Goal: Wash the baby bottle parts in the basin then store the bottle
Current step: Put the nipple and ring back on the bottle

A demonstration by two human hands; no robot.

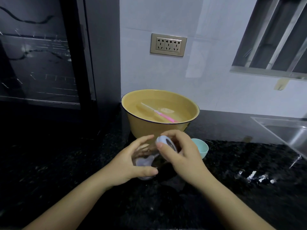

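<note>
The left grip point(131, 163), a bare hand, is curled round the lower end of a clear bottle point(149, 151), thumb under it and fingers over the top. The right grip point(182, 156) is closed on the bottle's upper end, thumb and fingertips pinching a lilac ring point(162, 139) there. The bottle lies tilted between the two hands, ring end higher and farther away, just above the black speckled worktop point(232, 155) and in front of the basin point(149, 130). Something lilac shows through the bottle's wall near the left palm; what it is cannot be told. The basin is yellow with a dark rim and holds water, in which lie a pink-handled brush point(166, 117) and a pale clear part point(167, 110), too blurred to name. A small teal cup point(201, 148) stands on the worktop just beside the right hand. On the white tiled wall behind is a brass-coloured socket plate point(168, 44) with three outlets. A steel sink point(290, 133) is set in the worktop at the right, and a dark glass-fronted cabinet point(41, 55) stands at the left, touching the basin's side.
</note>
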